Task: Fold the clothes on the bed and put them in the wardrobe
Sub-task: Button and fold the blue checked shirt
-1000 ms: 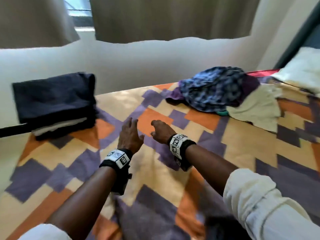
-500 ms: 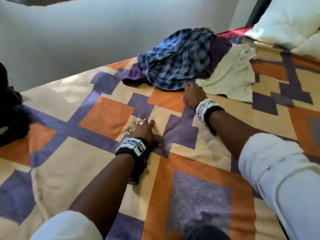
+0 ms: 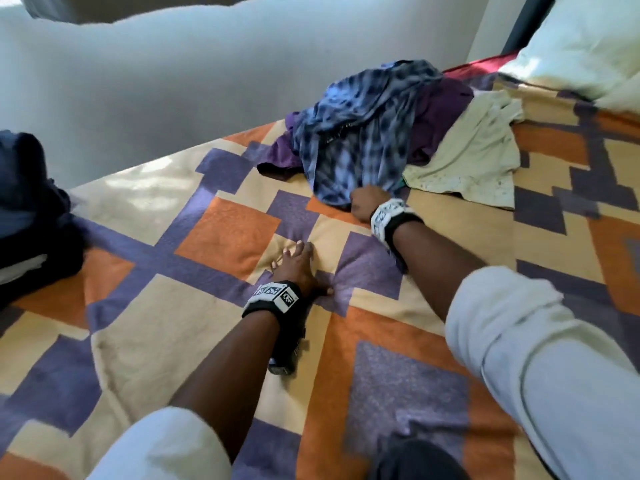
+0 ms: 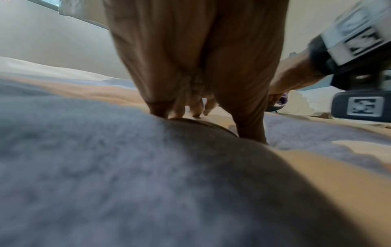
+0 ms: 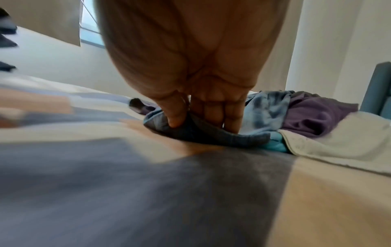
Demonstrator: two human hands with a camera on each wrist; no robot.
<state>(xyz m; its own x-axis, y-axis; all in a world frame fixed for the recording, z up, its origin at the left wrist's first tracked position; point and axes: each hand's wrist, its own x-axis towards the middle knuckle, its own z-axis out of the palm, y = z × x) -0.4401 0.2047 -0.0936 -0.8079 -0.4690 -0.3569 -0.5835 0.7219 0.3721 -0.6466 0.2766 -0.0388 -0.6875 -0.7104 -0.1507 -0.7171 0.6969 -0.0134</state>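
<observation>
A heap of unfolded clothes lies at the far right of the bed: a blue checked shirt (image 3: 360, 129) on top, a purple garment (image 3: 440, 112) under it and a cream garment (image 3: 474, 157) to the right. My right hand (image 3: 367, 204) pinches the near hem of the blue checked shirt (image 5: 203, 132) between thumb and fingers. A bit of turquoise cloth (image 5: 275, 145) shows beneath it. My left hand (image 3: 298, 268) presses flat on the patchwork blanket (image 3: 221, 237), fingers straight, in the middle of the bed.
A stack of folded dark clothes (image 3: 31, 202) sits at the left edge of the bed. White pillows (image 3: 581, 46) lie at the top right by the headboard. A pale wall (image 3: 173, 81) runs along the far side of the bed.
My right hand has reached forward from the blanket to the pile and taken hold of the checked shirt's hem. My left hand stays planted on the blanket.
</observation>
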